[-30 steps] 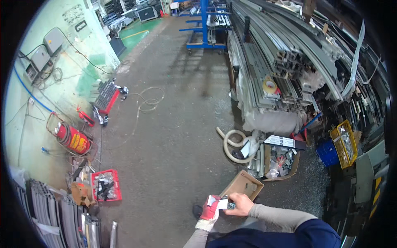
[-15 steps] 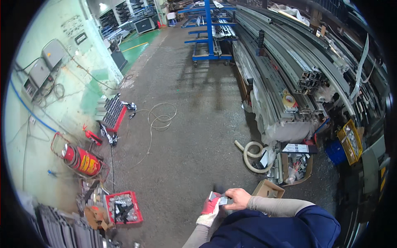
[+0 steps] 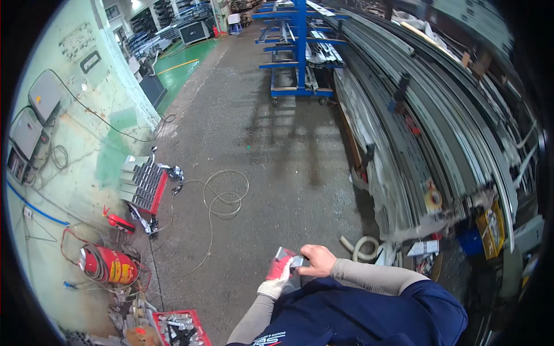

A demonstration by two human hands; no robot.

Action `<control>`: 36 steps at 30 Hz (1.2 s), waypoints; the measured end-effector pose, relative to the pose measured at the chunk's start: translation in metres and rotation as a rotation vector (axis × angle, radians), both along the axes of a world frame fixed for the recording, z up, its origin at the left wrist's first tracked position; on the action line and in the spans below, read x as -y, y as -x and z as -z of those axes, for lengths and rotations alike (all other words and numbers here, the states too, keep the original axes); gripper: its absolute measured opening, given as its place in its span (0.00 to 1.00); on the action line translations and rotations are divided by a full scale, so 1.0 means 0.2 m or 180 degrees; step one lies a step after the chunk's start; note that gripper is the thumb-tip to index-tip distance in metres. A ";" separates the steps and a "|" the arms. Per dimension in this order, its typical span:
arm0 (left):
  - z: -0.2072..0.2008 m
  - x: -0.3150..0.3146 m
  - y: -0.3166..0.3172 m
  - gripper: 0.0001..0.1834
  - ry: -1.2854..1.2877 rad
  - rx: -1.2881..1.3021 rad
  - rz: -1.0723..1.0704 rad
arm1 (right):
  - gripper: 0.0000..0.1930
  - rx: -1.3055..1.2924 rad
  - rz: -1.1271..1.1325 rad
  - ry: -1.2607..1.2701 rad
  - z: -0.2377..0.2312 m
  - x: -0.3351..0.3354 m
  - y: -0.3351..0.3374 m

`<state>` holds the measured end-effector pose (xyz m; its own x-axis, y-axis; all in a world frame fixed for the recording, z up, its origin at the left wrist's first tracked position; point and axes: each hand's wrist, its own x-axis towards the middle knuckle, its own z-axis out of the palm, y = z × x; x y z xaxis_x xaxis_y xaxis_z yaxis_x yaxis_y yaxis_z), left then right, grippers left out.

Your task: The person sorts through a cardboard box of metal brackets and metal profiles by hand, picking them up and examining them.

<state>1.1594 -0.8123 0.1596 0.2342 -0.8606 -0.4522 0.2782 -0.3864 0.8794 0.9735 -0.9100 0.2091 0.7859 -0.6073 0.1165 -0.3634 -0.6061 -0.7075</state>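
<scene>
In front of my body I hold a small silvery metal piece (image 3: 299, 262) between both hands, and its exact kind is too small to make out. My left hand (image 3: 278, 271), in a red and white work glove, is closed around its left side. Bare, my right hand (image 3: 318, 260) grips the right side with bent fingers and the thumb against it. Fingers hide much of the piece.
Long metal profiles (image 3: 456, 132) are stacked along the right. A blue wheeled rack (image 3: 301, 57) stands ahead. On the left are a large red fire extinguisher (image 3: 109, 265), a red crate of metal parts (image 3: 202, 331) and a loose cable (image 3: 210, 196) on the floor.
The view has shifted forward, bringing the blue rack closer and the left-hand crate toward the lower edge. Both hands stay on the metal piece, now held slightly higher in view.
</scene>
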 end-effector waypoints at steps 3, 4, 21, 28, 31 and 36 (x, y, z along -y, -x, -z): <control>-0.02 0.49 -0.30 0.12 -0.0028 -0.0169 -0.0144 | 0.23 0.0074 -0.0054 0.0070 -0.01 0.46 -0.37; -0.01 0.61 -0.43 0.12 -0.0051 -0.0206 -0.0173 | 0.24 -0.0134 -0.0149 0.0009 -0.01 0.60 -0.50; -0.32 3.37 -2.01 0.26 0.0503 -0.0863 0.1138 | 0.19 0.0604 0.1084 -0.0855 -0.08 3.01 -1.79; -0.20 4.49 -2.28 0.29 0.0739 -0.1356 0.0703 | 0.18 0.0849 0.1109 -0.0965 -0.03 4.16 -2.14; -0.31 4.87 -2.43 0.33 0.0881 -0.1571 0.0351 | 0.19 0.0775 0.0882 -0.0772 -0.14 4.62 -2.33; -0.32 5.55 -2.73 0.33 0.1154 -0.1679 0.0444 | 0.19 0.0747 0.0873 -0.0392 -0.26 5.35 -2.57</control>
<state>1.7047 -1.9227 0.2237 -0.0646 -0.9864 -0.1513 0.6766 -0.1547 0.7200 1.4873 -1.9799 0.2617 0.5527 -0.8121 0.1870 -0.3198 -0.4139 -0.8523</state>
